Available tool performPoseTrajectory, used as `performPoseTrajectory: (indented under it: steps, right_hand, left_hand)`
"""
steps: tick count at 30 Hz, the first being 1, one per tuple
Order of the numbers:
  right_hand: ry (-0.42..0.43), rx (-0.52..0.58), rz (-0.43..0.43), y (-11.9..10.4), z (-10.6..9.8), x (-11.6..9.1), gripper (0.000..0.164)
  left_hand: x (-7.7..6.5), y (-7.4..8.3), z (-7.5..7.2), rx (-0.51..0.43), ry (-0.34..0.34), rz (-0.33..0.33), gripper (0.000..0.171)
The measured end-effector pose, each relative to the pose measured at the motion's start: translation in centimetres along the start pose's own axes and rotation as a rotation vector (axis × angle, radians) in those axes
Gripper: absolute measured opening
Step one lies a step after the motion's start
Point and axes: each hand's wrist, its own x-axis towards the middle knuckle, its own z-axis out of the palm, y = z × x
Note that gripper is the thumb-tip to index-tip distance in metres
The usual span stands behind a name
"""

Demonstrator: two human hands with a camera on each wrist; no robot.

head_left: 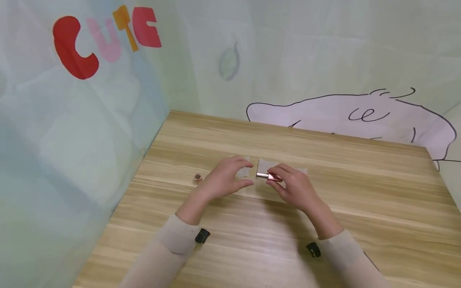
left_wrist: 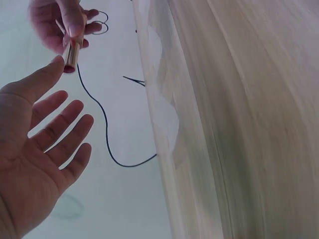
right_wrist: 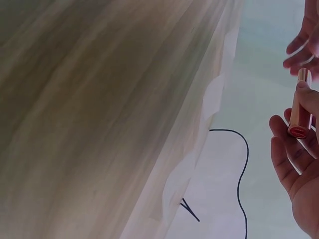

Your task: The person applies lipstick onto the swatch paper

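Note:
My right hand (head_left: 298, 189) pinches a shiny rose-gold lipstick tube (head_left: 275, 177) between thumb and fingers. Its narrower metallic inner barrel (head_left: 262, 175) points left, and in the left wrist view reddish colour shows at the end of the lipstick (left_wrist: 71, 56). A round red label marks the base of the tube (right_wrist: 299, 131) in the right wrist view. Opposite the barrel, my left hand (head_left: 224, 178) holds nothing, its thumb and fingers spread apart. Left of that hand, a small rose-gold cap (head_left: 197, 178) stands on the table, its dark hollow facing up.
Thin whitish sheets lie on the wood-grain table (head_left: 216, 136): one piece (head_left: 243, 171) behind the left hand, another (head_left: 264, 165) behind the right. A printed cloth (head_left: 306, 52) hangs along the table's back and left edges. Black clips (head_left: 203, 236) sit by both wrists.

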Motion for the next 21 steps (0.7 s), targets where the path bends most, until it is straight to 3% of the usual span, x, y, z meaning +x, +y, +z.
performPoseTrajectory:
  steps: [12,21]
  right_hand:
    - [-0.029,-0.005,-0.011,-0.5,0.3,0.6,0.024]
    - [-0.026,0.007,-0.016,-0.7,0.5,0.9,0.024]
  left_hand:
    - [1.5,1.3,1.2,-0.045,-0.009,0.056,0.038]
    - [1.8,1.3,1.3,-0.035,-0.03,0.037,0.024]
